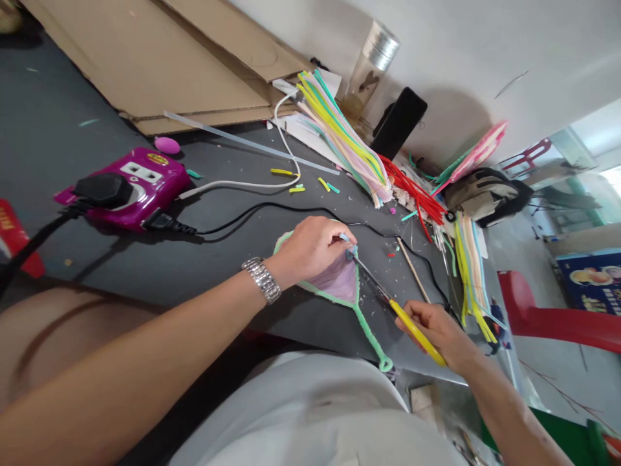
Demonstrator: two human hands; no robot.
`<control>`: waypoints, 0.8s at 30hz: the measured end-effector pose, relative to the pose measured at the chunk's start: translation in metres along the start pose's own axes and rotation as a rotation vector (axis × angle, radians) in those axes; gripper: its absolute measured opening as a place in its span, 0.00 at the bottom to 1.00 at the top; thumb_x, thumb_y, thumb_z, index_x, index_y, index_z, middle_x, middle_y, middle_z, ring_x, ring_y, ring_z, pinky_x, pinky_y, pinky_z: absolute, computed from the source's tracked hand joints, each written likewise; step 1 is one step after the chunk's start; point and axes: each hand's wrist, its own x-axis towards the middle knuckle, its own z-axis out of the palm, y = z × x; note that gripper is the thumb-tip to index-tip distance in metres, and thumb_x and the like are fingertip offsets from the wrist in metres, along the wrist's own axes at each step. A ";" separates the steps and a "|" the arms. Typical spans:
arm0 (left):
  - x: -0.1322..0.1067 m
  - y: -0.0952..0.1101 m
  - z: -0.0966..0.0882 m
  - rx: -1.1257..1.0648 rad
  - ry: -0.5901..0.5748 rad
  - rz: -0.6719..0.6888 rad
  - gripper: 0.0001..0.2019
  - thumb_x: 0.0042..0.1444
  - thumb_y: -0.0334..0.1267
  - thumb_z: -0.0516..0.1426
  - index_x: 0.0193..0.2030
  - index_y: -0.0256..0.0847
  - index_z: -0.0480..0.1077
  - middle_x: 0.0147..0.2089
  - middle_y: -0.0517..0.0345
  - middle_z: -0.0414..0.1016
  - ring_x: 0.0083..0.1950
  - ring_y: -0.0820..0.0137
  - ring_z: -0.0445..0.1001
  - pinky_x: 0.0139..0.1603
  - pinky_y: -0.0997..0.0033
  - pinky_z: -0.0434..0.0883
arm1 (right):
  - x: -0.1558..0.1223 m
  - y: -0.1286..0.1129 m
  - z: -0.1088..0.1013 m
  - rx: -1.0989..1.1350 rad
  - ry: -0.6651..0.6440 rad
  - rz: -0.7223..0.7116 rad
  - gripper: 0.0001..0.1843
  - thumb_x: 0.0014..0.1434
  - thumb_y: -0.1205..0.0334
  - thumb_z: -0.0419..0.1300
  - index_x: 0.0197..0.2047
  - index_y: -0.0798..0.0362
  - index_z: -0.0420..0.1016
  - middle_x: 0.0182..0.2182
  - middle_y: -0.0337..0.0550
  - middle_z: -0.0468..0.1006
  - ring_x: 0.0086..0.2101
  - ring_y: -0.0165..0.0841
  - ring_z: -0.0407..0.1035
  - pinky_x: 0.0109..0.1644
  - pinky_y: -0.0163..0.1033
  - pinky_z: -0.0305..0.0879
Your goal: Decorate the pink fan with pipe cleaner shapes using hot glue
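Observation:
My left hand (315,249), with a metal watch at the wrist, pinches a small light-blue fuzzy piece of pipe cleaner (350,250). Beneath it lies a flat pipe-cleaner fan shape (336,281), lilac inside with a mint-green border. Its twisted green handle (369,336) points toward my body and ends in a small loop. My right hand (434,330) is closed around the yellow handle of a pair of scissors (412,327). The metal blades reach up-left to the blue piece, and their tips are partly hidden there. My left palm and fingers cover part of the lilac area.
A magenta power strip (140,184) with black cords sits at left. Pipe-cleaner bundles (339,133), a bottle (371,68) and a black phone (400,122) stand at the back. Cut scraps (324,184) and a thin stick (412,268) lie on the dark table (233,252).

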 end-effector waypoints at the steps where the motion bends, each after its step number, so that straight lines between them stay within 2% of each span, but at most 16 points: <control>1: 0.000 0.000 0.000 -0.001 0.001 -0.001 0.10 0.58 0.32 0.59 0.37 0.46 0.83 0.37 0.59 0.86 0.39 0.66 0.83 0.43 0.69 0.72 | 0.000 0.000 0.001 -0.010 0.004 -0.001 0.32 0.53 0.29 0.63 0.26 0.48 0.56 0.17 0.29 0.59 0.20 0.26 0.53 0.25 0.34 0.47; 5: 0.000 0.000 0.000 -0.009 -0.002 -0.001 0.09 0.58 0.33 0.59 0.36 0.46 0.83 0.37 0.60 0.86 0.38 0.66 0.82 0.42 0.69 0.72 | 0.000 -0.001 0.005 -0.052 0.041 -0.029 0.33 0.54 0.28 0.61 0.25 0.48 0.54 0.18 0.29 0.57 0.20 0.26 0.53 0.24 0.34 0.46; 8: 0.001 -0.001 0.000 -0.008 -0.001 0.001 0.09 0.58 0.34 0.59 0.37 0.46 0.83 0.36 0.59 0.86 0.37 0.65 0.82 0.41 0.69 0.72 | 0.001 0.001 0.007 -0.106 0.067 -0.065 0.31 0.56 0.31 0.61 0.25 0.49 0.55 0.19 0.29 0.55 0.21 0.25 0.50 0.25 0.34 0.45; 14: 0.001 -0.005 0.002 -0.025 0.009 0.013 0.10 0.59 0.35 0.58 0.38 0.45 0.83 0.40 0.57 0.87 0.42 0.64 0.83 0.45 0.67 0.74 | 0.001 0.007 0.012 -0.163 0.113 -0.051 0.29 0.57 0.35 0.62 0.26 0.49 0.56 0.18 0.29 0.55 0.21 0.26 0.52 0.25 0.34 0.45; 17: 0.001 -0.004 0.002 -0.080 0.019 -0.026 0.09 0.59 0.37 0.59 0.38 0.44 0.83 0.40 0.56 0.87 0.41 0.64 0.83 0.44 0.68 0.75 | -0.002 0.015 0.017 -0.145 0.143 -0.084 0.28 0.58 0.39 0.64 0.26 0.49 0.55 0.19 0.29 0.56 0.22 0.26 0.51 0.27 0.34 0.47; 20: 0.001 0.003 -0.004 -0.199 0.064 -0.113 0.09 0.59 0.39 0.60 0.39 0.42 0.83 0.36 0.56 0.86 0.35 0.66 0.82 0.38 0.70 0.75 | -0.005 0.026 0.019 -0.151 0.185 -0.117 0.26 0.61 0.41 0.62 0.28 0.49 0.55 0.20 0.29 0.57 0.23 0.27 0.51 0.27 0.34 0.48; 22: 0.004 0.008 -0.012 -0.258 0.125 -0.155 0.10 0.59 0.40 0.60 0.39 0.40 0.83 0.33 0.55 0.85 0.31 0.68 0.80 0.34 0.71 0.75 | -0.005 0.035 0.019 -0.252 0.277 -0.155 0.24 0.62 0.42 0.60 0.28 0.49 0.56 0.21 0.30 0.57 0.24 0.27 0.51 0.28 0.34 0.48; 24: 0.008 0.013 -0.024 -0.256 0.222 -0.151 0.10 0.58 0.40 0.61 0.40 0.39 0.82 0.34 0.54 0.85 0.31 0.69 0.80 0.35 0.71 0.76 | -0.004 0.042 0.017 -0.363 0.392 -0.191 0.22 0.63 0.42 0.59 0.29 0.49 0.58 0.21 0.31 0.57 0.24 0.28 0.51 0.28 0.35 0.49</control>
